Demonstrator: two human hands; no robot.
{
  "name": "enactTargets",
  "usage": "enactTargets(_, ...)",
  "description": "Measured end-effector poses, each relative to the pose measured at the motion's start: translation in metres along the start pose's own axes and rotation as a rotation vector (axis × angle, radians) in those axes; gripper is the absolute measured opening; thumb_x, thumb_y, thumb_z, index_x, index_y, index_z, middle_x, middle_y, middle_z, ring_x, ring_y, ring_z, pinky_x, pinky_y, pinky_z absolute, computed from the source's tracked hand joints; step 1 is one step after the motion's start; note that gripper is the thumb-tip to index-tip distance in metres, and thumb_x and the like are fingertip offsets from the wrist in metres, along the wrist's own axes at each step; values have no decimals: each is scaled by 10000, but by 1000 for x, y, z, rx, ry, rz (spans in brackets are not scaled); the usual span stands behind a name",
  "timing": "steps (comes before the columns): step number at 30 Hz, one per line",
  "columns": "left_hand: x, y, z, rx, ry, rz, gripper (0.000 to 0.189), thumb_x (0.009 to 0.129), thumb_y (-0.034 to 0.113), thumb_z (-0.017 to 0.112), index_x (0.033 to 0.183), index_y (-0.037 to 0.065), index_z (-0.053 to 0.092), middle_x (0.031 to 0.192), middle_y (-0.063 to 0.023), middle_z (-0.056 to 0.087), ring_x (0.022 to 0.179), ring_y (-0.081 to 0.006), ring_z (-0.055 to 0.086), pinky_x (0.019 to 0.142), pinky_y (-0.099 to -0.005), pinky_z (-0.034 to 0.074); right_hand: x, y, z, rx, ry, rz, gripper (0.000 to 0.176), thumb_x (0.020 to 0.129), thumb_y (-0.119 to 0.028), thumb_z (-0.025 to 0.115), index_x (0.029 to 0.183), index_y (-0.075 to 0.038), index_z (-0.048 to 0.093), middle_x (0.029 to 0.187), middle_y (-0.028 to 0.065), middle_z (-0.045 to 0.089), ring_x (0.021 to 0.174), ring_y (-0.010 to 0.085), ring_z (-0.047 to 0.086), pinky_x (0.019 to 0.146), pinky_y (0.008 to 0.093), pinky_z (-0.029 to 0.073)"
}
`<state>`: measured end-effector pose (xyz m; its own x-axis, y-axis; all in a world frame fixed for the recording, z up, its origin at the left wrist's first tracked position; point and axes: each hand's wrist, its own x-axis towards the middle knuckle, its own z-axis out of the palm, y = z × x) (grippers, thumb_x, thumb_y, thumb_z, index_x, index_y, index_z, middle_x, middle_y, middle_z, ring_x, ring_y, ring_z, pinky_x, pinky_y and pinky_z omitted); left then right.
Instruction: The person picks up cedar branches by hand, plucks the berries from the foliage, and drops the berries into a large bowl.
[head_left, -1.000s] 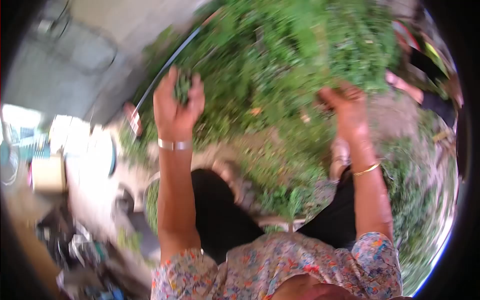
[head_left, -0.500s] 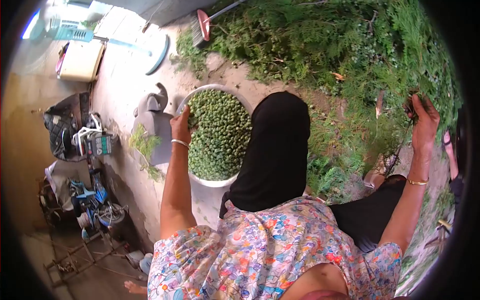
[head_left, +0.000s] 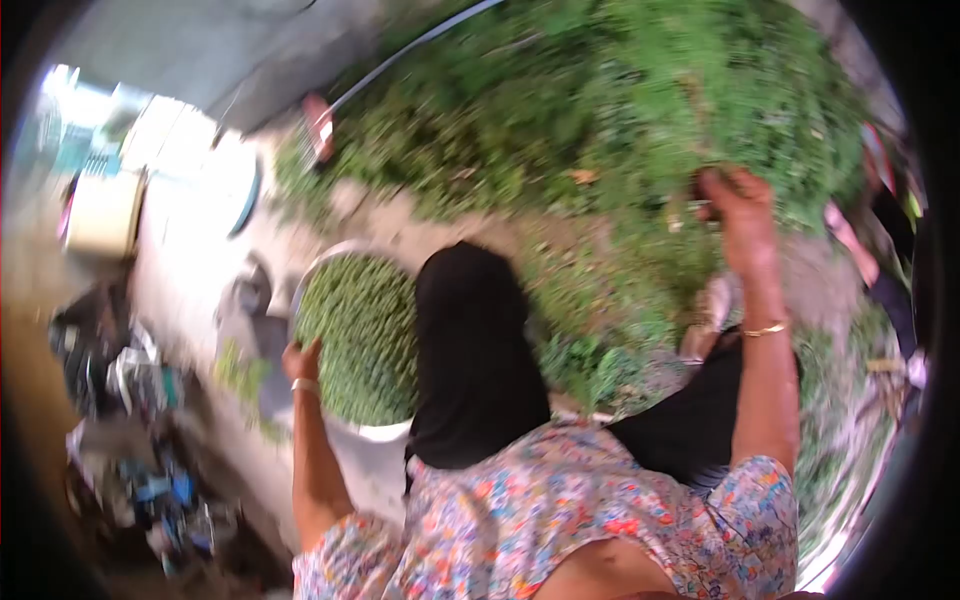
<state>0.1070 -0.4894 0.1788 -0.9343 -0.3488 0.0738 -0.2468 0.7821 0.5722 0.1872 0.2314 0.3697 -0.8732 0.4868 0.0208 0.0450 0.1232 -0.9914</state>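
My left hand (head_left: 303,358) is at the near-left edge of a wide, pale bowl (head_left: 375,433) heaped with small green cones (head_left: 358,335). Its fingers are curled together, and blur hides whatever may be in them. Off to the right, my right hand (head_left: 742,205) is raised in front of a large pile of green conifer branches (head_left: 560,110). Its fingers are closed, with something dark at their tips that is too smeared to name. A brownish stem (head_left: 698,105) shows in the greenery just above that hand.
My black-trousered knee (head_left: 470,330) stands beside the bowl. A grey elephant-shaped object (head_left: 250,300) is left of it. A broom with a red head (head_left: 318,125) lies by the branches. At the far right another person's arm or leg (head_left: 850,240) shows. Clutter (head_left: 165,490) fills the lower left.
The view has swung, so the bowl sits lower and further left. My right hand has moved up and left relative to my body; the dark twig hanging below it no longer shows.
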Motion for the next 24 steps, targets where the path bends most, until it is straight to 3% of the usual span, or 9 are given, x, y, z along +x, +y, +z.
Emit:
enactTargets(1,-31,123,-25,-139,-124,-226,240,687,170,726,726,-32,604,627,-26,549,534,-103,464,458,-262,378,-2,-4,3,66,21,21,136,834,-127,607,785,-7,648,680,46,636,561,79,541,501,214,416)
enactTargets(3,-21,165,-11,-315,-1,-142,213,715,135,708,762,-26,576,641,-42,570,517,-67,463,430,-221,367,-4,-9,7,127,20,46,161,836,-127,606,758,10,637,657,51,630,528,75,526,476,217,416)
enactTargets(5,-13,237,-1,-439,-151,-38,221,750,140,670,823,-53,593,685,-63,586,558,-89,502,456,-228,403,-5,-11,7,116,26,43,171,838,-126,605,751,20,631,654,55,629,514,73,519,462,220,415)
enactTargets(7,-39,350,1,-592,-298,126,315,764,144,645,953,-103,596,789,-118,609,668,-158,583,572,-259,488,-5,-11,10,99,25,74,153,832,-99,609,744,26,623,643,62,625,500,71,515,452,220,415)
enactTargets(10,-72,458,25,-670,-572,352,284,819,131,595,984,-100,584,856,-134,629,729,-181,617,673,-269,516,-4,-12,14,141,43,58,136,819,-66,616,722,29,612,632,66,619,498,72,515,443,219,416)
enactTargets(13,-117,537,44,-709,-780,502,263,827,194,615,921,-51,614,717,-95,622,577,-127,589,511,-236,484,-4,-12,13,106,53,47,147,804,-59,623,692,32,598,607,71,599,521,88,520,476,244,419)
enactTargets(16,-140,571,74,-769,-946,433,289,823,239,643,844,-46,605,662,-62,577,529,-110,550,444,-226,428,-5,-16,12,-161,110,-50,166,777,-69,628,686,43,546,551,114,488,536,131,409,532,311,379)
enactTargets(19,-144,586,102,-905,-1111,393,253,832,212,642,807,-34,585,639,-50,541,548,-125,563,425,-231,408,-1,-4,8,-301,142,-163,191,778,-83,631,678,44,528,540,112,462,534,143,369,519,315,364)
enactTargets(24,-144,580,121,-1092,-1308,179,190,850,142,614,765,-19,563,666,-51,536,580,-177,591,420,-252,425,-6,-22,4,-332,73,11,232,775,-139,665,672,36,553,551,111,479,541,152,405,523,316,372)
